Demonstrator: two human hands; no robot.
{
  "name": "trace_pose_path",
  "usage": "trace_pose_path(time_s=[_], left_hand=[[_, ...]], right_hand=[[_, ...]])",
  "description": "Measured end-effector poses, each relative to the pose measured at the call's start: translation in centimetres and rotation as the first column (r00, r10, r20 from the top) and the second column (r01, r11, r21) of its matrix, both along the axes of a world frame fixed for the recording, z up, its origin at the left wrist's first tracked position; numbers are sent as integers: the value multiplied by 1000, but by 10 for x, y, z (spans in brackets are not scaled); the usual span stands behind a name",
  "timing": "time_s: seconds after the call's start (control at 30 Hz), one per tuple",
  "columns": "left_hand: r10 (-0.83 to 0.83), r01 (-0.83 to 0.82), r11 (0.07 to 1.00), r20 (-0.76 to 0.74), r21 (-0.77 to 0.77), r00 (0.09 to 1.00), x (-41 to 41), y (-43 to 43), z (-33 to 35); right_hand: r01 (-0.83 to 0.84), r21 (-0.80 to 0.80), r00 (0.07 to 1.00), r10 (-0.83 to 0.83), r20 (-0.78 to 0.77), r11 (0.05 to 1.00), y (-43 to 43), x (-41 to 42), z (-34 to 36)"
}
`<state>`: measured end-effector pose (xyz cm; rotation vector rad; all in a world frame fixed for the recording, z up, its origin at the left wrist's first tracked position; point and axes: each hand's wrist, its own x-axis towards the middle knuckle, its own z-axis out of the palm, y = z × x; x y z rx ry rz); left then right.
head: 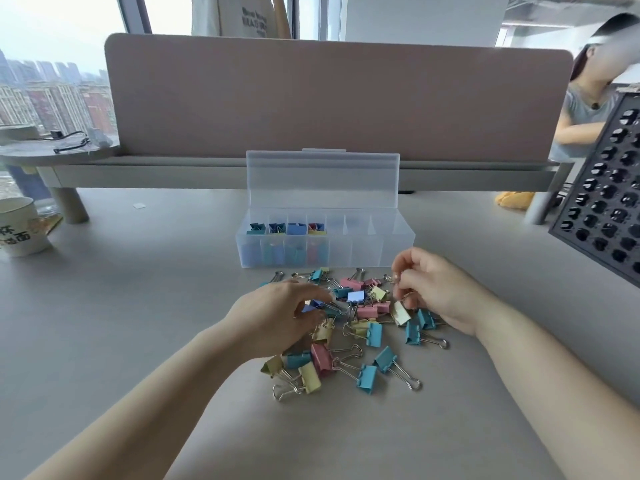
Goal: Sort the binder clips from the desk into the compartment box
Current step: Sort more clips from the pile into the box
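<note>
L hand (277, 317) pinches blue clip (314, 304), R hand (433, 289) yellow clip (400, 313). Risk: pile (374, 334) tangled, lift drags neighbours; misdrop at box (363, 251).

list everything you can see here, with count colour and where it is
desk: one, pale grey, under everything
box: one, clear, lid up, centre, behind the pile
sorted clips: a few, blue, teal, red, yellow, in the box's four leftmost compartments
loose clips: many, too tangled to count, teal, pink, yellow, blue, piled in front of the box
cup: one, white with print, left edge
divider: one, pinkish, behind the box
perforated panel: one, black, right edge
another person: one, grey top, far right
left hand: on the pile's left side, fingers curled at a blue clip, grip unclear
right hand: on the pile's right side, pinching a yellow clip
</note>
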<state>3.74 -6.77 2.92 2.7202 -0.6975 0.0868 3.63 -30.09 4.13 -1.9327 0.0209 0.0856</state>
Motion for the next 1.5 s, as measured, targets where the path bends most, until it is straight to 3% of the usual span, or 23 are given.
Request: trace_pose_path(time_s=[0.1,0.13,0.2,0.27,0.37,0.6,0.97,1.17,1.37,1.5], left_hand=[[34,-34,998,8,-46,999,6,5,-1],[59,-57,996,23,-64,998,8,7,-1],[101,-97,992,41,-83,994,12,11,-2],[114,-111,991,40,-73,993,14,13,-2],[114,-113,990,3,-81,993,16,13,-4],[117,-117,992,-12,-51,993,19,20,-1],[194,-194,976,-6,-100,981,20,17,-3],[35,-31,995,41,-95,999,14,-9,7],[-66,62,994,37,89,997,16,-45,14],[-79,74,990,40,120,996,16,-52,9]], right_hand=[[47,328,997,-26,-71,943,8,3,3],[46,318,997,-26,-69,947,11,4,4],[29,-47,999,-28,24,998,16,5,5],[12,-401,989,47,137,916,24,6,2],[18,-590,976,112,184,807,31,9,-11],[-52,-502,975,153,162,863,18,11,-4],[-171,-518,978,208,13,838,-4,7,4],[-145,-507,980,195,48,850,-6,8,3],[-105,-628,977,197,79,771,1,10,-7],[-144,-702,973,228,27,698,4,14,-7]])
